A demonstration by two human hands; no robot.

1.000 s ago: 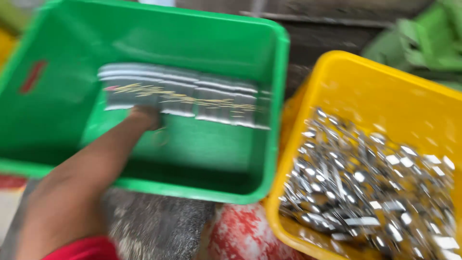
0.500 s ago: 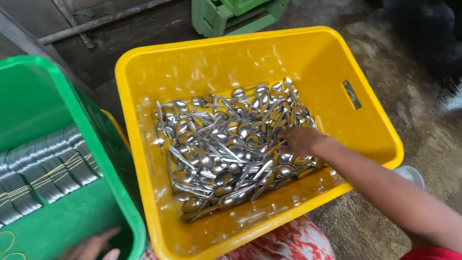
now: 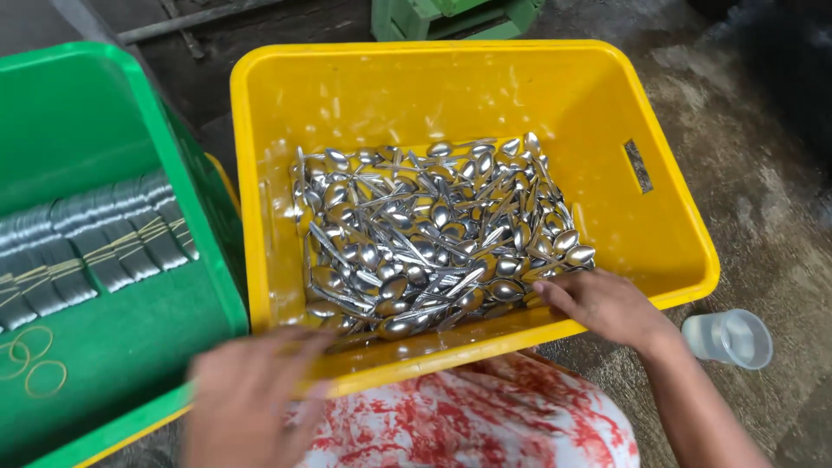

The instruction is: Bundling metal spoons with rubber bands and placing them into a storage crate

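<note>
Yellow plastic makes up the big crate (image 3: pixel 667 217) in the middle, and its floor is heaped with loose steel spoons (image 3: pixel 433 234), lying every way, bowls and handles crossed over each other. The right hand (image 3: pixel 607 305) rests over the near rim at the pile's right corner, fingers (image 3: pixel 555 290) stretched flat onto the outermost spoons; its grip is loose and closes on nothing yet, a placing that suits raking a few spoons together. The left hand (image 3: pixel 247 394) is blurred at the near left rim of the crate, spread wide and holding nothing as far as can be seen, just short of the pile. Beside it stands a green crate (image 3: pixel 113 347) with bundled spoons (image 3: pixel 87 243) laid in a neat row, handles aligned, so they pack tightly. Loose rubber bands (image 3: pixel 35 364) lie on its floor below the row, close at hand. A clear plastic cup (image 3: pixel 728 338) stands on the concrete floor to the right, away from the crates.
</note>
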